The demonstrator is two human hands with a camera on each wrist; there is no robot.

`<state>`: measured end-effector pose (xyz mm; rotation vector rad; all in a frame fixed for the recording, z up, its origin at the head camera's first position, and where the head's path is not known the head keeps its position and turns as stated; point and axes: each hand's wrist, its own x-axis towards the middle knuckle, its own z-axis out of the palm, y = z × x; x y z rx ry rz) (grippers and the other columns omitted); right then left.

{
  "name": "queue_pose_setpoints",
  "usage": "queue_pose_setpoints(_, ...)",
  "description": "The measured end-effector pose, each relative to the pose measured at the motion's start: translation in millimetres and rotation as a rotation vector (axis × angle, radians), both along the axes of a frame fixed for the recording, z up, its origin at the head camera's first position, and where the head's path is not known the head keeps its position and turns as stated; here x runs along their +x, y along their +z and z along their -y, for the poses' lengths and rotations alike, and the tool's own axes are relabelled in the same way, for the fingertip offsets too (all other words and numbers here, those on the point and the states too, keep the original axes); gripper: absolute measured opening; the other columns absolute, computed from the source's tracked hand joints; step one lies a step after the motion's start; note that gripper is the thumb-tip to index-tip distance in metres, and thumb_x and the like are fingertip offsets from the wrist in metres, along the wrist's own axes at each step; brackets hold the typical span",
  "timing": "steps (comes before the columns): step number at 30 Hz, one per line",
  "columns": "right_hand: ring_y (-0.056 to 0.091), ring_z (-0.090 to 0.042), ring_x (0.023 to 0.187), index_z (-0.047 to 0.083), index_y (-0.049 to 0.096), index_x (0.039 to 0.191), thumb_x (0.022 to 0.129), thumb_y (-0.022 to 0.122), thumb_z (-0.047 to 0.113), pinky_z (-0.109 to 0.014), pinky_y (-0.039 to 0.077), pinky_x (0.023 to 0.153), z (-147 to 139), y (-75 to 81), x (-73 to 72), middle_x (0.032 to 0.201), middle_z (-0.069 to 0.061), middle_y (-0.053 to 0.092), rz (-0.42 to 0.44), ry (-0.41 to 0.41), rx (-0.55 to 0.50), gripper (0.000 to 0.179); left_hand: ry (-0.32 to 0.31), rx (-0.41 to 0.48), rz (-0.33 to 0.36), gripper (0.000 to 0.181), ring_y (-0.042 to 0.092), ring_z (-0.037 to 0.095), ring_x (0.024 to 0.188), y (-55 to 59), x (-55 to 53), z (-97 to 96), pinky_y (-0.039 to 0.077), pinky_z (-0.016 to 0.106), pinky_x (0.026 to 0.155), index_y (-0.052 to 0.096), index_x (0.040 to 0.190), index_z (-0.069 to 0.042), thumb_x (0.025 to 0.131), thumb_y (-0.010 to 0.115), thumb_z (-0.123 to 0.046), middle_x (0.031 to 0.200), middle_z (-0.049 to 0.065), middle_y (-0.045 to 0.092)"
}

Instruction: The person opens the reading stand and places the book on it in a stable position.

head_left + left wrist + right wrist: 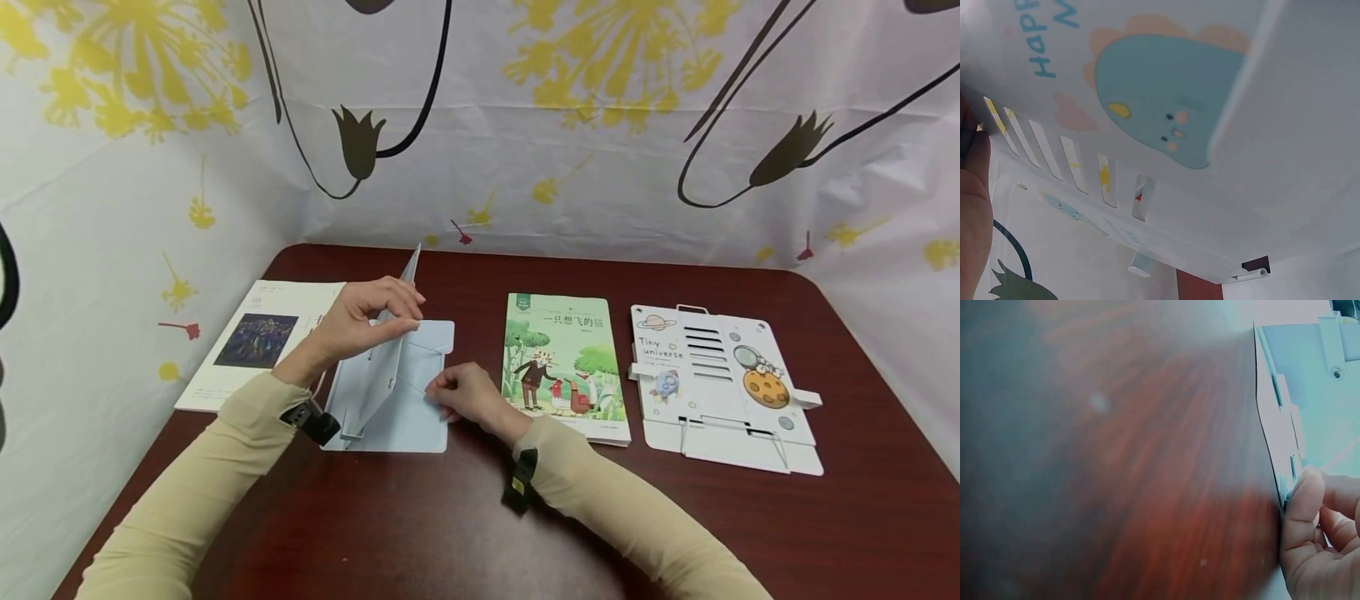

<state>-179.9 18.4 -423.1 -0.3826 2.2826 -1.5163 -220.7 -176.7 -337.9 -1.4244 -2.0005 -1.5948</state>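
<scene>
A pale book stand (423, 425) lies with its base on the table at left, its hinged panel (384, 379) raised steeply. My left hand (360, 317) holds the raised panel between thumb and fingers. In the left wrist view the panel's face shows a blue dinosaur print (1160, 94) and a row of slots. At the base's right edge, my right hand (471, 393) pinches the end of a thin wire prop (408, 383) with thumb and forefinger; the grip itself is partly hidden. The right wrist view has those fingers (1305, 497) close against the stand's edge.
Partly behind my left arm lies a white book (217, 375) with a dark picture. A green illustrated book (558, 350) lies right of my right hand. Farther right, a second book stand (705, 367) with space drawings lies folded flat on the brown table (420, 525).
</scene>
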Motion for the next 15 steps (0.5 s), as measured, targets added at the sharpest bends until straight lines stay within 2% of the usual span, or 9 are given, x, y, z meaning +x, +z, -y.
queue_pose_setpoints(3,0.056,-0.008,0.05,-0.003,0.07,0.091,0.088,0.064,0.005,-0.025,0.052,0.048,-3,0.4,3.5,0.075,-0.012,0.067,-0.003,0.003,-0.016,0.011,0.009,0.021,0.03,0.008,0.061,0.017,0.102,-0.1,-1.1,-0.2,0.046,0.031,0.094,0.07,0.079,-0.003,0.083,0.067,0.003,0.09,0.001,0.07)
queue_pose_setpoints(5,0.057,-0.009,0.052,-0.004,0.07,0.094,0.088,0.064,0.004,-0.025,0.053,0.049,-4,0.4,7.1,0.077,-0.014,0.068,-0.005,0.006,-0.037,0.012,0.024,0.047,0.08,0.008,0.061,0.017,0.103,0.2,-2.2,0.4,0.048,0.029,0.091,0.069,0.08,0.0,0.084,0.065,0.005,0.091,0.0,0.07)
queue_pose_setpoints(6,0.058,-0.011,0.054,-0.005,0.069,0.096,0.087,0.063,0.003,-0.028,0.054,0.051,-5,5.5,11.3,0.078,-0.016,0.067,-0.008,0.01,-0.047,0.013,0.037,0.065,0.107,0.008,0.061,0.017,0.103,0.3,-3.4,0.7,0.049,0.028,0.089,0.069,0.08,0.001,0.084,0.064,0.006,0.092,-0.001,0.07)
queue_pose_setpoints(8,0.059,-0.013,0.056,-0.008,0.068,0.1,0.086,0.063,0.0,-0.031,0.055,0.053,-7,9.7,17.9,0.078,-0.017,0.066,-0.012,0.013,-0.073,0.017,0.077,0.109,0.164,0.009,0.062,0.015,0.101,0.4,-6.5,2.4,0.051,0.025,0.079,0.069,0.082,0.003,0.085,0.062,0.007,0.094,-0.003,0.07)
queue_pose_setpoints(12,0.059,-0.012,0.063,-0.01,0.064,0.107,0.085,0.062,-0.002,-0.032,0.056,0.056,-8,13.4,29.1,0.078,-0.011,0.062,-0.017,0.017,-0.12,0.023,0.204,0.146,0.275,0.011,0.064,0.011,0.094,-2.7,-18.9,9.4,0.052,0.021,0.072,0.068,0.096,0.003,0.089,0.059,0.003,0.1,-0.003,0.069)
queue_pose_setpoints(13,0.058,-0.011,0.063,-0.01,0.064,0.108,0.085,0.063,-0.002,-0.03,0.056,0.055,-7,9.1,29.7,0.078,-0.008,0.06,-0.026,0.015,-0.136,0.024,0.243,0.127,0.306,0.014,0.064,0.01,0.094,-4.3,-23.0,12.0,0.053,0.021,0.072,0.067,0.101,0.003,0.09,0.059,0.001,0.103,-0.002,0.068)
queue_pose_setpoints(15,0.057,-0.01,0.062,-0.01,0.063,0.108,0.084,0.063,-0.002,-0.029,0.055,0.054,-5,7.3,34.3,0.078,-0.007,0.06,-0.037,0.012,-0.172,0.025,0.32,0.04,0.369,0.024,0.062,0.012,0.099,-8.4,-31.5,17.7,0.052,0.023,0.081,0.063,0.114,0.001,0.091,0.06,-0.007,0.113,0.001,0.065)
